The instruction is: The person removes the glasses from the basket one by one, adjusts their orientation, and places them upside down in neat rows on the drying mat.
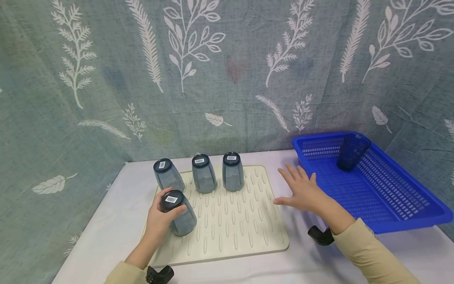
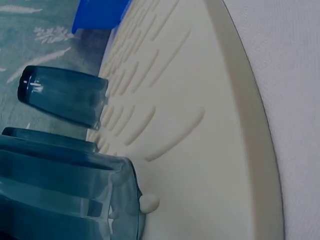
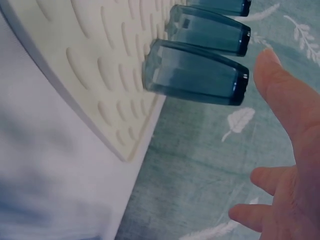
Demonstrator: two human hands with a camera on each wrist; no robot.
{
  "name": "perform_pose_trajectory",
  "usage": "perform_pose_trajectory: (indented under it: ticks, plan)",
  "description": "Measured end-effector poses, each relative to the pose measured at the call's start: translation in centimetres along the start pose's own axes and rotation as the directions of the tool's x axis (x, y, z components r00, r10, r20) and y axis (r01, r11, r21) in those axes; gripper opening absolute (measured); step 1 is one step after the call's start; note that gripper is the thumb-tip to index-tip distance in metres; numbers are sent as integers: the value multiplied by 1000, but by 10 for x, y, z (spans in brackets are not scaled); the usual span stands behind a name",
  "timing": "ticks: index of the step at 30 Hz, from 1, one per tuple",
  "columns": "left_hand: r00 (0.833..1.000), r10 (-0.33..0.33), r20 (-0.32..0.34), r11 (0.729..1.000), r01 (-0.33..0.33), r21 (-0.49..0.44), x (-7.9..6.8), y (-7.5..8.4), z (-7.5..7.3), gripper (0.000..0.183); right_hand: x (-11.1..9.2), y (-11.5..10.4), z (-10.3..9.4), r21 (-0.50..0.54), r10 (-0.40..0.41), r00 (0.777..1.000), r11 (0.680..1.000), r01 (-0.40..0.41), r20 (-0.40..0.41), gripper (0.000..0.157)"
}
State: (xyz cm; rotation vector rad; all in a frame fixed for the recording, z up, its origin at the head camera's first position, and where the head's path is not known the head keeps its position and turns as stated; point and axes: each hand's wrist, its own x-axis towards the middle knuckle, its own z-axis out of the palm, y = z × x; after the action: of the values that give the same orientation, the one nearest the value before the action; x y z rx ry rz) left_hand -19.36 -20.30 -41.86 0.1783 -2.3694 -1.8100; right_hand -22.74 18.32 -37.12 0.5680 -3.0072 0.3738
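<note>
My left hand (image 1: 157, 221) grips an upside-down blue-grey drinking glass (image 1: 185, 221) near its base, thumb on one side and fingers on the other. The glass stands at the left front of a cream draining mat (image 1: 227, 232); its rim is against the mat in the left wrist view. Three more upturned glasses, a left one (image 1: 170, 176), a middle one (image 1: 204, 177) and a right one (image 1: 233, 175), line the mat's back edge. Over the gap between mat and basket hovers my right hand (image 1: 301, 191), fingers spread and holding nothing.
A blue plastic basket (image 1: 376, 227) occupies the table's right side, with one dark blue glass (image 1: 351, 154) leaning in its back corner. Behind the white table (image 1: 106, 221) hangs a leaf-patterned cloth (image 1: 227, 98). Black wrist cameras show under both wrists.
</note>
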Motion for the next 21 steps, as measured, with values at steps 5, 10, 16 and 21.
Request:
perform_pose_trajectory:
  ticks: [5, 10, 16, 21]
  plan:
    - [1000, 17, 2, 999, -17, 31, -1, 1, -1, 75, -2, -1, -9, -2, 1, 1000, 1000, -1, -4, 90]
    - [997, 71, 16, 995, -72, 68, -3, 6, -3, 80, -2, 1, -20, 12, 0, 1000, 1000, 0, -13, 92]
    - [977, 212, 15, 972, -212, 103, -6, 19, -8, 82, 1, 10, -37, 40, 46, 999, 998, -46, 4, 96]
    - [966, 256, 21, 960, -257, 108, -2, 29, -11, 79, 2, 19, -49, 57, 76, 997, 995, -77, 18, 99]
